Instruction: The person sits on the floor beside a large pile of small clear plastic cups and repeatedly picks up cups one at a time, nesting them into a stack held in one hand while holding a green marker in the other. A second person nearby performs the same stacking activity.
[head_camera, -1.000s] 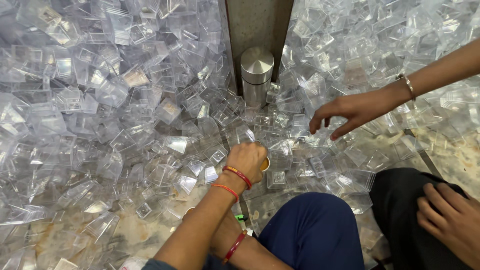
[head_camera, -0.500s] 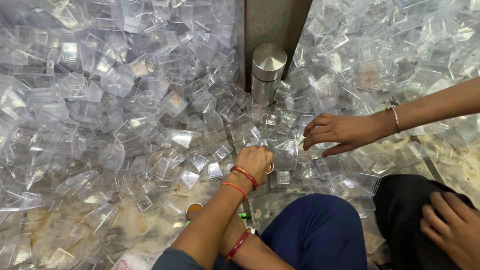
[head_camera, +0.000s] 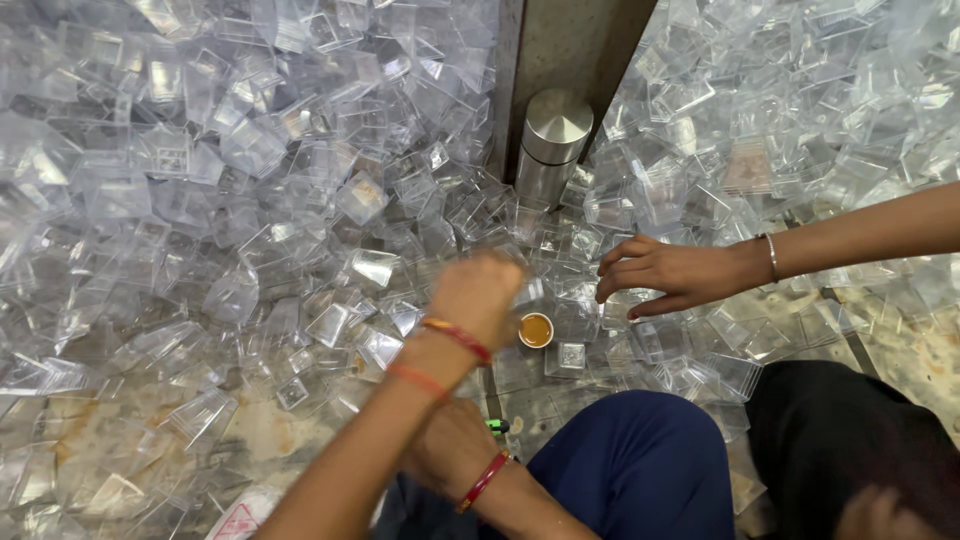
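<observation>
Left hand, curled and blurred (grip cannot be told), is being held above the clear plastic boxes, small cup at its 3 o'clock, probably for reach; right hand, apart at 6 o'clock, is being half-hidden.

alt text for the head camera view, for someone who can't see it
A person's raised hand, motion-blurred, reaches over a floor heaped with small clear plastic boxes, beside a small cup of brown liquid. Their other hand rests low by a blue-clad knee. A co-worker's hand reaches in from the right; a steel flask stands behind.
</observation>
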